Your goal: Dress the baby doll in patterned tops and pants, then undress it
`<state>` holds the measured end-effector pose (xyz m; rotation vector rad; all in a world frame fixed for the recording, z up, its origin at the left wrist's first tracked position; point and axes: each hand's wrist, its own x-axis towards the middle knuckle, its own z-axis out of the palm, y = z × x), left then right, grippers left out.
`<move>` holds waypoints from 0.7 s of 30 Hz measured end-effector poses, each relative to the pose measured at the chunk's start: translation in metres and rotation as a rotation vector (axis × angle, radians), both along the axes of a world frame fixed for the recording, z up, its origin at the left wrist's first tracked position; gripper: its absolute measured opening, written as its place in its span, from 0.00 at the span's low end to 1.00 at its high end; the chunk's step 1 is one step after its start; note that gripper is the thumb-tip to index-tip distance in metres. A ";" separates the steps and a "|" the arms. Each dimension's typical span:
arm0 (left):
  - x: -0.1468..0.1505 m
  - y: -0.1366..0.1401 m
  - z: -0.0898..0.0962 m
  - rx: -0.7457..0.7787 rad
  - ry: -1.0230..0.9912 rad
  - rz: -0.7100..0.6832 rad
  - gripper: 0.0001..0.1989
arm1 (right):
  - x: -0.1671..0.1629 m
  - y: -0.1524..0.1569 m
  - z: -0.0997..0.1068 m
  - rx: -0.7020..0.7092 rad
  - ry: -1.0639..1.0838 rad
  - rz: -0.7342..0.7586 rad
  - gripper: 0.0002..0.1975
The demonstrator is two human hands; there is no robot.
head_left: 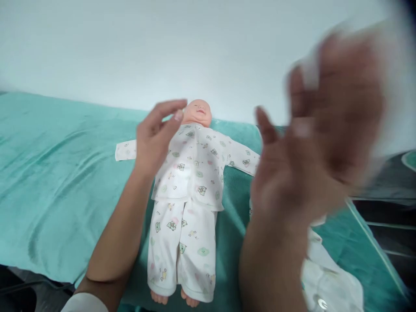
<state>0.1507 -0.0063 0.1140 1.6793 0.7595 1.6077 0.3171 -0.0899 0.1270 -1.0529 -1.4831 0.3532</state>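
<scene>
A baby doll (199, 113) lies on its back, dressed in a white long-sleeved top (208, 173) and matching white trousers (198, 251) with small animal prints. Its arms stretch out sideways, and its bare feet (190, 299) show below the trouser legs. My left hand (154, 134) hovers over the doll's shoulder beside its head, fingers curved, a gap between thumb and forefinger, nothing held. That hand hides part of the sleeve. Raised high at the right, close to the camera, my right hand (312, 138) is blurred by motion. Its fingers look apart, and no object shows in it.
A green cloth (65, 173) covers the table under the doll. Folded white fabric (334, 281) with a shiny round spot lies at the lower right, partly behind my right forearm. A pale wall (130, 47) rises behind. Dark shelving (390, 234) stands beyond the right edge.
</scene>
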 end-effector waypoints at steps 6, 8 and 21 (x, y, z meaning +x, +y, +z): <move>0.003 0.032 -0.049 -0.153 0.464 -0.035 0.18 | -0.002 0.060 -0.057 -0.182 -0.058 -0.017 0.19; 0.003 0.030 -0.047 -0.142 0.557 -0.036 0.18 | -0.002 0.070 -0.070 -0.262 -0.074 -0.027 0.18; 0.007 0.031 -0.043 -0.189 0.730 -0.032 0.22 | 0.000 0.078 -0.077 -0.290 -0.083 -0.014 0.14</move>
